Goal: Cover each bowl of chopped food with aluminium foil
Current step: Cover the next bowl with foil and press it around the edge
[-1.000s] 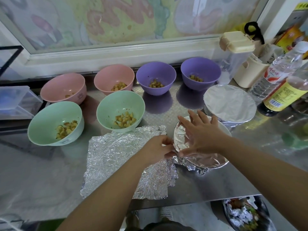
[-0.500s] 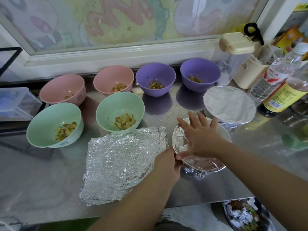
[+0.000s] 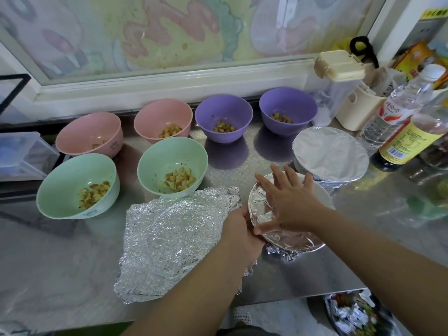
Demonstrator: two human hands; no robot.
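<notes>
Our left hand (image 3: pixel 242 235) has slid from the left rim of the bowl (image 3: pixel 288 241) down to its near-left side, and its fingers are now out of sight. The loose foil sheet (image 3: pixel 169 241) beside it, flatter a second ago, has bulged upward.

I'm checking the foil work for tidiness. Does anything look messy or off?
The loose foil sheet on the counter is heavily crinkled, unlike the smoothly covered far bowl. On the near bowl, foil bunches raggedly below the front rim.

2 bare forearms (image 3: pixel 194 299), 2 bare hands (image 3: pixel 292 202)
</notes>
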